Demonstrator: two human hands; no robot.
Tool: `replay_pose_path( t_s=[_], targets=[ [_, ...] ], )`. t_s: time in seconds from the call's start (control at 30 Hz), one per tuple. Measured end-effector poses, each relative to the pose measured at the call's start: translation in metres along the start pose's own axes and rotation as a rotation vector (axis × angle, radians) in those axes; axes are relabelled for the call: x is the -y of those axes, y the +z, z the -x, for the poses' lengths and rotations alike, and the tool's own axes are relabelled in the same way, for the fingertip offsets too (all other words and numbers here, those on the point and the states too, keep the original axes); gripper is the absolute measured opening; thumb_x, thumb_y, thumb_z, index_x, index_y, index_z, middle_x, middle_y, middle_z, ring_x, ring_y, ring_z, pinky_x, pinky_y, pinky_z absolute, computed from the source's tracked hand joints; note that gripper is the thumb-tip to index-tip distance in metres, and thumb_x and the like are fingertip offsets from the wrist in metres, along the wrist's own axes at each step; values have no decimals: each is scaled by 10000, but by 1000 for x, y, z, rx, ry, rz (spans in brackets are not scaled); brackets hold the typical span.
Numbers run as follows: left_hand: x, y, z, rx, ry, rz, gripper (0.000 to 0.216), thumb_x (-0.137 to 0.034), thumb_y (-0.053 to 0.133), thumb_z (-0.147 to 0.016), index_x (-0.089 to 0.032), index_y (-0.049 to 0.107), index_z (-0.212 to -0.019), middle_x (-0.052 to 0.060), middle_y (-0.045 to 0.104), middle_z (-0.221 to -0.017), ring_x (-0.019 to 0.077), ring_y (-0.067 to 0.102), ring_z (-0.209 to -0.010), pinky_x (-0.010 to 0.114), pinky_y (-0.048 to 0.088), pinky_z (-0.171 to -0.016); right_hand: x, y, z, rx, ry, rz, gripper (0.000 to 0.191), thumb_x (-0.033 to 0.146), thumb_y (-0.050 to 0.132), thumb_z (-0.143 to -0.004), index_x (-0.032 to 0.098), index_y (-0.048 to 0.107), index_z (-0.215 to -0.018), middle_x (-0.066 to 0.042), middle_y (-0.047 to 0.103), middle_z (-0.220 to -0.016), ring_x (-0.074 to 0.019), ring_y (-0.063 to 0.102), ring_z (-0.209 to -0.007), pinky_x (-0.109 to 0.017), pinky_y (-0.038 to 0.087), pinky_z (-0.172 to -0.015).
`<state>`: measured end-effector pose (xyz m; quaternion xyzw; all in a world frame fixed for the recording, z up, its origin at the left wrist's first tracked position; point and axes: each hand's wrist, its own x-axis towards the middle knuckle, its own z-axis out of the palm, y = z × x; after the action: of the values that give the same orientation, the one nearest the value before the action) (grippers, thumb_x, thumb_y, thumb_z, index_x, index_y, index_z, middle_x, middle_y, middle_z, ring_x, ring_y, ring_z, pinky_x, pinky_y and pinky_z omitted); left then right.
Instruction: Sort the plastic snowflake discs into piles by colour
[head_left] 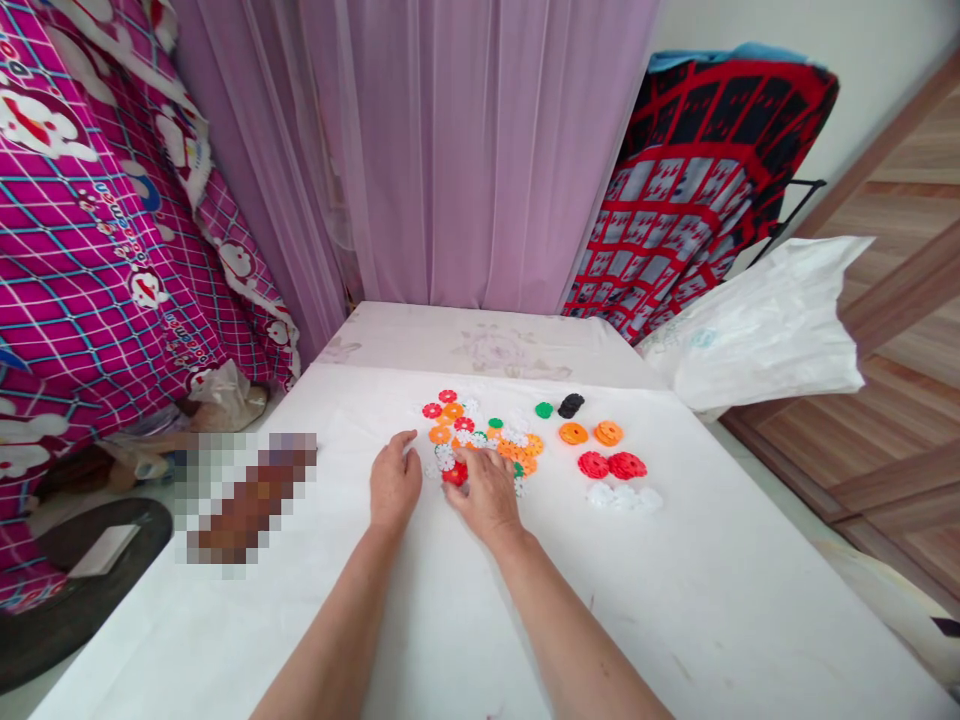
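Several small plastic snowflake discs (480,428) in orange, red, white and green lie scattered on a white table (465,620). My left hand (394,482) rests on the table just left of the pile, fingers curled together, with nothing visible in it. My right hand (486,490) lies over the near edge of the pile, fingers bent around a red disc (454,474). To the right, sorted stacks stand apart: orange discs (591,433), red discs (611,465), white discs (624,497), a black stack (571,405) and one green disc (544,409).
A white plastic bag (765,330) lies at the table's right edge. A purple curtain (450,150) hangs behind. A pink patterned blanket (97,230) hangs at left, a red and black one (697,190) at right. A wooden floor shows on the right.
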<state>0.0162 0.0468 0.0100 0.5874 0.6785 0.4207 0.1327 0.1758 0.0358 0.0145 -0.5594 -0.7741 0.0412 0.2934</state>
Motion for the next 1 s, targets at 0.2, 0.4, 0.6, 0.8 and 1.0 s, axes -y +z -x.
replay_pose_path(
  t_s=[0.2, 0.4, 0.6, 0.8, 1.0],
  targets=[
    [-2, -2, 1, 14, -24, -32, 312, -226, 449, -857, -208, 576, -1141, 78, 702, -1104, 233, 650, -1019, 411, 495, -923, 0, 0, 0, 11, 26, -20, 286, 286, 685, -744, 231, 606, -1014, -37, 689, -985, -236, 533, -966, -361, 309, -830],
    [-4, -4, 0, 32, -34, -37, 321, -243, 452, -855, -207, 572, -1151, 77, 691, -1144, 226, 651, -1002, 402, 503, -903, 2, 3, -1, -9, 73, -65, 349, 280, 692, -718, 222, 584, -1045, -30, 697, -979, -227, 546, -957, -363, 301, -862],
    [-3, -4, 0, 38, -36, -57, 325, -262, 458, -854, -218, 574, -1155, 72, 695, -1129, 227, 654, -978, 406, 504, -894, 4, -4, -2, -8, 63, -26, 309, 321, 688, -721, 228, 590, -998, -39, 708, -961, -246, 544, -975, -403, 281, -898],
    [-2, -3, -1, 39, -26, -50, 323, -263, 456, -851, -210, 579, -1145, 77, 697, -1127, 232, 651, -994, 406, 497, -907, 7, -8, -1, -45, 84, -79, 411, 290, 684, -697, 220, 579, -1088, -31, 713, -944, -239, 561, -959, -393, 302, -896],
    [-1, -3, -1, 46, -36, -47, 329, -277, 451, -857, -217, 577, -1155, 73, 693, -1144, 230, 650, -992, 401, 500, -895, -42, -44, 5, -197, 162, -68, 458, 337, 631, -739, 217, 539, -1171, -49, 705, -993, -250, 565, -987, -390, 337, -888]
  ],
)
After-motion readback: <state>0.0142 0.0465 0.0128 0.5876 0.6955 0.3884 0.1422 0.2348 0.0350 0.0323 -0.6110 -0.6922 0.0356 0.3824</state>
